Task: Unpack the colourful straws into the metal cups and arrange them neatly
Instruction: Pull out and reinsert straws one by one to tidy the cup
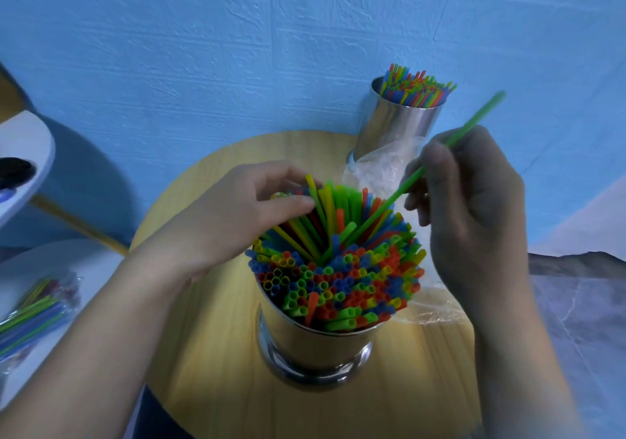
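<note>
Room: blue wall (237, 49), wooden table (210, 354)

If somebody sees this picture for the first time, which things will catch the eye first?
A metal cup crammed with colourful straws stands in the middle of the round wooden table. The right hand pinches a green straw slanting into the bundle, while the left hand touches the straws at the cup's far side. A second filled cup stands behind, at the table's far edge.

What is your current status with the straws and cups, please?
Right hand pinching one green straw, lower end in near cup. Left hand gripping leaning straws there. Plastic wrap behind cup, not blocking.
</note>
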Tool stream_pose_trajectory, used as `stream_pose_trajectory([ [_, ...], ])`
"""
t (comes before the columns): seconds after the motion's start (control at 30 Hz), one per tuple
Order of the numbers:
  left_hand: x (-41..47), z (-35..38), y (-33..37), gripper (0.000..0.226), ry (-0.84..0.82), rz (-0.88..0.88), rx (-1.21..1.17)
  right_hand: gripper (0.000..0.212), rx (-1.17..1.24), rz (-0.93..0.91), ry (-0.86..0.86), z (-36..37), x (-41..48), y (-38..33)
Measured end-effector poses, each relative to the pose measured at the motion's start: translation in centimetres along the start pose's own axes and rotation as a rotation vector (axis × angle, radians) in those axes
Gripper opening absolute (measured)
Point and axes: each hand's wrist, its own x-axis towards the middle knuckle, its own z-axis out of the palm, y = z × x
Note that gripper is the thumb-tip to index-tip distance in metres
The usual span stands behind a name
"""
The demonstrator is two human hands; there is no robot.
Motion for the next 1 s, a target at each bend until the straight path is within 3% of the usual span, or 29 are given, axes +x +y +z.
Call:
stream_pose_trajectory([
  [0.13,-0.4,0.9,-0.1,0.028,0.123,0.011,0.064,0.013,-0.021,0.105,-0.107,0.1,-0.2,-0.2],
  [0.27,-0.8,1.7,0.2,0.028,0.206,-0.019,0.119,0.051,-0.015,0.092,-0.084,-0.2,-0.1,-0.4],
  [0.33,-1.0,1.7,0.4,0.031,0.219,-0.034,0.165,0.042,-0.022,0.101,-0.084,-0.5,-0.1,-0.6],
  [0.43,-1.5,1.5,0.6,0.028,0.189,-0.049,0.231,0.008,-0.098,0.099,-0.124,-0.8,-0.2,-0.6],
  [0.53,-1.7,0.8,0.8,0.026,0.106,-0.066,0.259,0.02,-0.215,0.143,-0.199,-1.0,-0.5,-0.5],
  [0.67,-1.5,0.1,1.1,0.039,0.032,-0.05,0.282,0.005,-0.159,0.223,-0.272,-1.1,-0.4,-0.5],
  [0.77,-0.9,0.2,1.7,0.044,0.002,-0.01,0.255,0.014,-0.172,0.255,-0.355,-1.1,-0.1,-0.5],
  [1.0,0.8,1.1,2.9,0.013,0.05,0.065,0.284,0.024,-0.097,0.289,-0.423,-0.9,0.0,-0.3],
])
